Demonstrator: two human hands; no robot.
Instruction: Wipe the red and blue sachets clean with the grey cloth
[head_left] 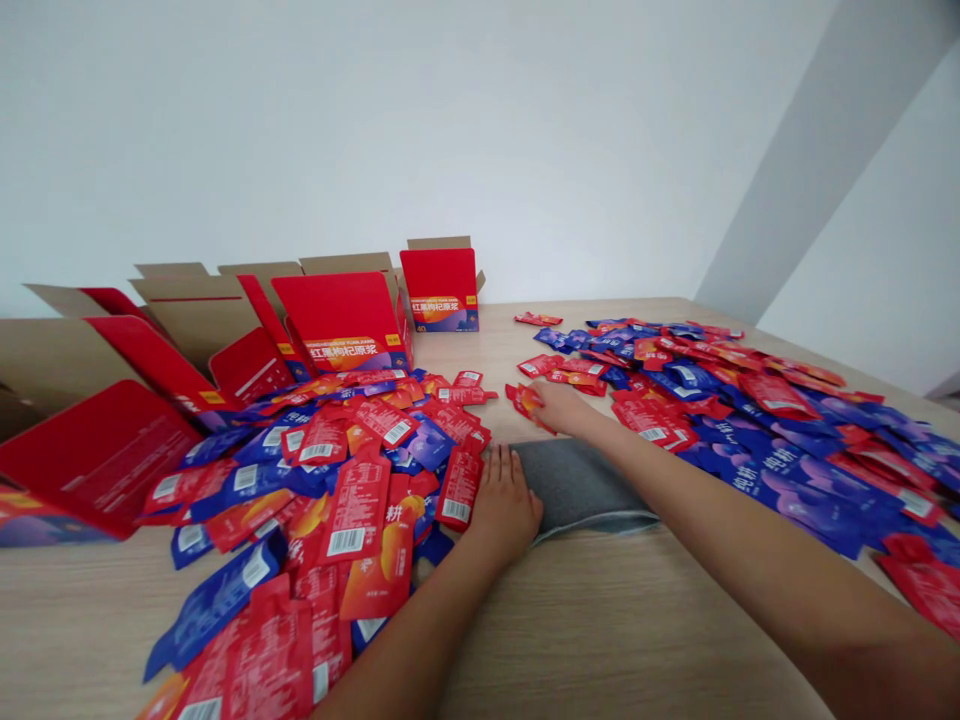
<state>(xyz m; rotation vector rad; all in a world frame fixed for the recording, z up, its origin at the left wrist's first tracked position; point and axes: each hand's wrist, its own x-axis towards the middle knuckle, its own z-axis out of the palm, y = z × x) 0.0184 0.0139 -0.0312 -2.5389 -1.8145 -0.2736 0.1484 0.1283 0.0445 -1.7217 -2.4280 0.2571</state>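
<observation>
1. Two heaps of small red and blue packets lie on the pale wooden desk (pixel 600 640) in front of you: a left heap (pixel 315 500) and a wider right heap (pixel 765 420).
2. Your left hand (pixel 504 502) lies palm down on the desk, fingers together and flat, closed on nothing. Its fingertips touch the inner edge of the left heap, just beside a red packet with a barcode (pixel 459 488).
3. Your right hand (pixel 559 405) reaches further forward, between the two heaps. Its fingers are curled round a red packet (pixel 525 400) at the near edge of the right heap; the grip itself is partly hidden by the hand, so how firmly it is clamped cannot be told.
4. A grey cloth (pixel 577 485) lies flat on the desk between the heaps. Your left hand rests against its left edge and your right forearm crosses above it.
5. Several open red cartons (pixel 341 315) with brown cardboard flaps stand at the far left of the desk, behind the left heap. One small red carton (pixel 441 288) stands upright by itself, just to their right.
6. A large red carton flap (pixel 97 455) lies at the left edge, touching the left heap.
7. A plain white wall (pixel 450 130) rises behind the desk.
</observation>
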